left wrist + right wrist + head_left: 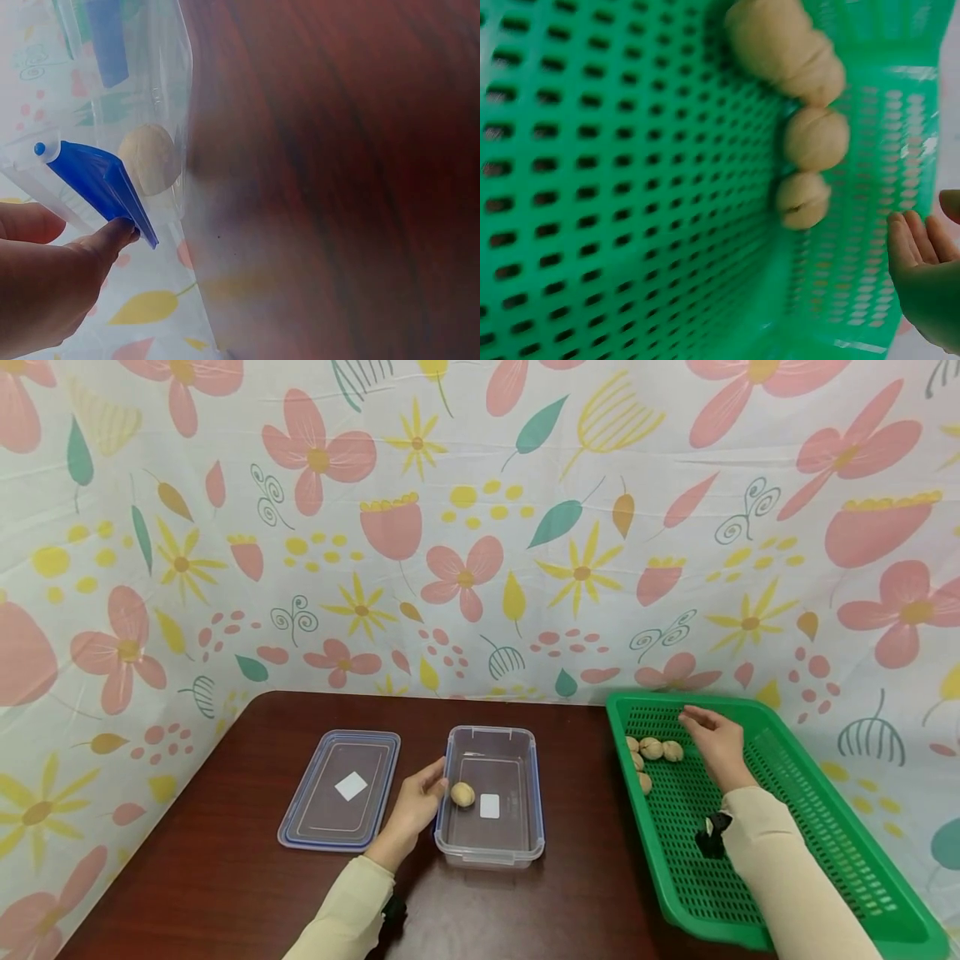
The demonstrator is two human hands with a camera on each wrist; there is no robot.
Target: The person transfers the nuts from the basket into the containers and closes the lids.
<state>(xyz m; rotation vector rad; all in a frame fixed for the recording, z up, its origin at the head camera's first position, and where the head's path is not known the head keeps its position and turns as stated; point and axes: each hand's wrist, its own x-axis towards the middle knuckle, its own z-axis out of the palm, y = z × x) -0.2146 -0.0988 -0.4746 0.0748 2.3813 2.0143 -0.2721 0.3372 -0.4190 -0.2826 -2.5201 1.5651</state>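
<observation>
A clear plastic food container (491, 847) with blue side clips stands in the middle of the table, one walnut (462, 794) inside near its left wall. My left hand (417, 800) grips the container's left side; in the left wrist view its fingers are at the hanging blue clip (101, 184). Over the far part of a green plastic basket (652, 860) is my right hand (716, 745), fingers loosely bent and holding nothing. Several walnuts (651, 748) lie in the basket's far left corner, left of that hand. The right wrist view has them in a row (817, 139) along the basket wall.
Left of the container, a clear lid (337, 793) with a blue rim and a white label lies flat on the dark wooden table (225, 868). A flower-printed cloth (465, 610) hangs behind the table. The basket takes up the right side.
</observation>
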